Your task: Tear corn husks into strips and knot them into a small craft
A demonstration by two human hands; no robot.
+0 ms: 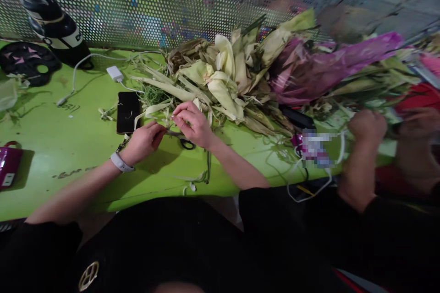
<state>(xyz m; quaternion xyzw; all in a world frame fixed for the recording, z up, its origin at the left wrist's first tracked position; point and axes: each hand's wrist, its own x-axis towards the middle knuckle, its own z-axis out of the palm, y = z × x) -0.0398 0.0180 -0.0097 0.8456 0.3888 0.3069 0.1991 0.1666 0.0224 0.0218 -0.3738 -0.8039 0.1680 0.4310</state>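
Observation:
My left hand, with a white band at the wrist, is curled shut on a thin pale husk strip at the middle of the green table. My right hand pinches the same strip from the right, fingers pressed together. Black-handled scissors lie on the table just under my right hand. A big pile of corn husks lies right behind both hands.
A black phone and white charger with cable lie left of the husks. A dark bottle and black fan sit far left, a maroon case at the left edge. Another person's hands work by a purple bag on the right.

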